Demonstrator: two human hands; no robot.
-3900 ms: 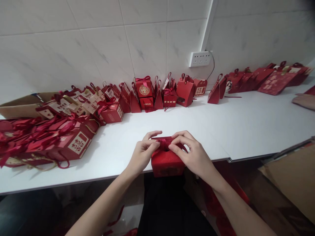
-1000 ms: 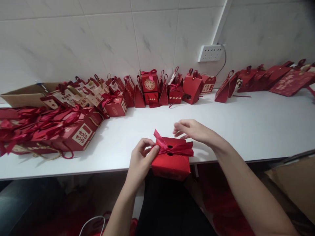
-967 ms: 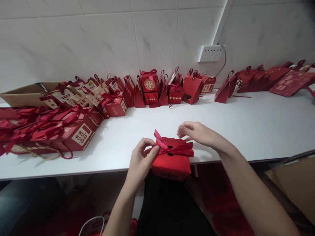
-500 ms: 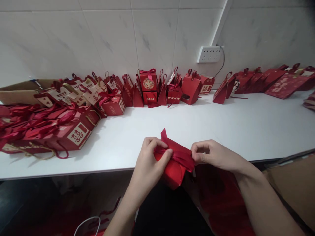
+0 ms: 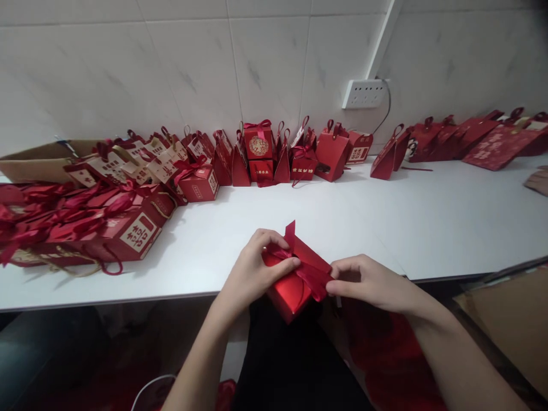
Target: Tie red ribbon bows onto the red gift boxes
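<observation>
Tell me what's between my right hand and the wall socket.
Going from your right hand to the socket, the head view shows bare white tabletop, then a small red box by the wall.

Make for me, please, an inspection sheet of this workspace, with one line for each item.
Surface: white table; spills, nothing seen.
Things in hand: red box with a red ribbon, at the table's front edge.
Clutter: crowded ribboned boxes at left; small red boxes along the wall.
Hands: left hand holds the red box and ribbon; right hand pinches the ribbon's end.
Cables: dark cable at the wall socket; white cord below the table.
Surroundings: tiled wall behind; cardboard at lower right.
</observation>
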